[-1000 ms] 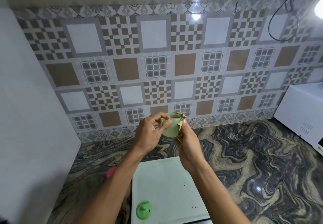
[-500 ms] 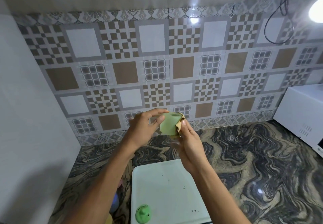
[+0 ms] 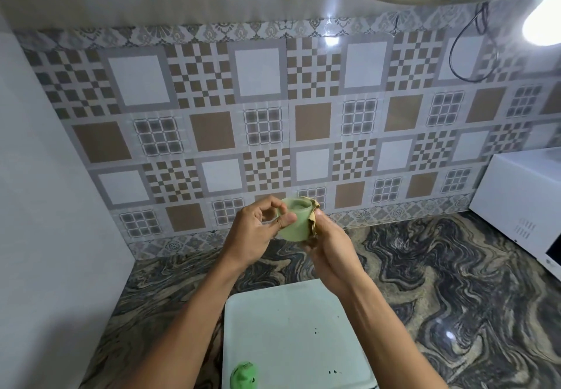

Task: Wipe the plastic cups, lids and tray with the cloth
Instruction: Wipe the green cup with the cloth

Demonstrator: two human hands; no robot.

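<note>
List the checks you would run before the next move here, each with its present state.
1. Grip: the left hand holds the pale green translucent plastic cup above the counter: ok.
2. Contact: the right hand presses the crumpled tan cloth against the cup's right side: ok.
3. Inside of the cup wiped: cannot tell.
4. The white rectangular plastic tray clean: not ok, dark specks lie on it.
5. The round green plastic lid in view at the tray's near left corner: ok.
</note>
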